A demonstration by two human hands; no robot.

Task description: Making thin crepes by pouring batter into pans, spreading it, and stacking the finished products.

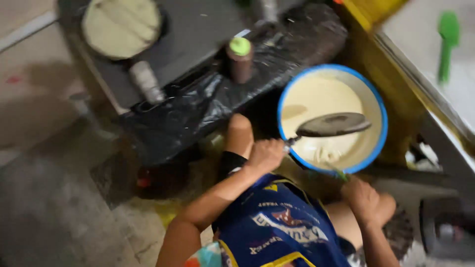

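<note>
My left hand (266, 154) grips the handle of a flat, dark round ladle (334, 124). Its head hangs just over the pale batter in a blue-rimmed bowl (381, 106). My right hand (365, 198) sits just below the bowl's near rim, beside a small green bit (341, 175). Motion blur hides whether its fingers hold anything. A blue printed apron (277, 222) covers my lap, and my bare knee (240, 131) shows left of the bowl.
A round pan (121, 27) with a pale flat cake sits on a dark stove top at the upper left, its handle (146, 81) pointing toward me. A brown bottle with a green cap (240, 59) stands on black plastic sheeting (198, 109). A green tool (448, 39) lies at the upper right.
</note>
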